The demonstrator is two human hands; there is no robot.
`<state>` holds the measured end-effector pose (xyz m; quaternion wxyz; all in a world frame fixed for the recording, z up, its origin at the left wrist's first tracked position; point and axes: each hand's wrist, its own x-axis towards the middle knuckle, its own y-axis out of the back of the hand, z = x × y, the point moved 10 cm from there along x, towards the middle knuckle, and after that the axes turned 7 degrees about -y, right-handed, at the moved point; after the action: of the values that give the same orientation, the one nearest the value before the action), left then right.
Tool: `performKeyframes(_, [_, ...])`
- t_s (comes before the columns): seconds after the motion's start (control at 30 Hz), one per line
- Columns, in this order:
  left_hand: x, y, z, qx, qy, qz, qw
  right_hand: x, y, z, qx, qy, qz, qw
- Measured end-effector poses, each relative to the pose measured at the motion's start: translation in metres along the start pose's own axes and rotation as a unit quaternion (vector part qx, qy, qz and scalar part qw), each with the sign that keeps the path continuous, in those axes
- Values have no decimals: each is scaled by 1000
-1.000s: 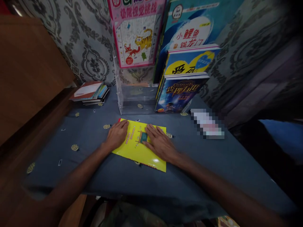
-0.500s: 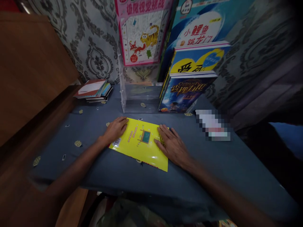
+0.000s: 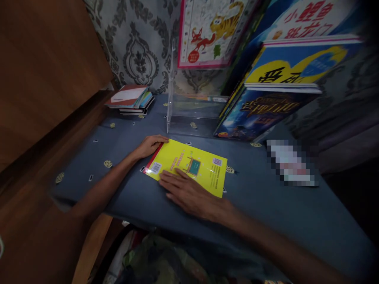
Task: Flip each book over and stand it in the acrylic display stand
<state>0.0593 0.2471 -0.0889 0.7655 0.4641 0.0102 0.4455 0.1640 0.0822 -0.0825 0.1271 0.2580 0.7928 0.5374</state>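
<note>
A yellow book (image 3: 189,167) lies flat on the blue-covered surface (image 3: 266,205), its cover up, with a small green picture in the middle and a red strip along its left edge. The left hand (image 3: 151,145) rests at the book's far left corner, fingers curled loosely over the edge and touching it, not clamped around anything. The right hand (image 3: 189,195) lies flat and open, fingers spread, its fingertips on the book's near edge and the palm on the surface just in front of it.

Behind the book stands a clear acrylic holder (image 3: 189,114), open at the front; its left part holds nothing that can be made out, only the cloth showing through. On its right side lean several picture books (image 3: 266,106), the front one dark blue, a yellow-and-blue one behind it, and taller ones further back. A pink-framed activity book (image 3: 213,35) with a tiger and a fox stands up at the back. To the left, near the patterned wall, a small stack of thin books (image 3: 132,98) lies well apart from the hands.
</note>
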Motion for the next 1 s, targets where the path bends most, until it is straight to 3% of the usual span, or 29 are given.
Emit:
performKeyframes(0.1, [0, 0, 1, -1, 0, 7, 1000, 31, -11, -24, 4, 31, -37, 999])
performKeyframes(0.23, [0, 0, 1, 4, 7, -3, 1000, 55, -13, -23, 13, 33, -47, 998])
performKeyframes(0.5, [0, 8, -2, -51, 49, 12, 997, 74, -4, 27, -5, -12, -5, 1000])
performKeyframes(0.8, [-9, 4, -21, -164, 106, 85, 977, 88, 22, 95, -4, -72, 51, 996])
performKeyframes(1.0, [-9, 5, -19, -105, 104, 78, 986, 89, 23, 106, -4, -77, 72, 994])
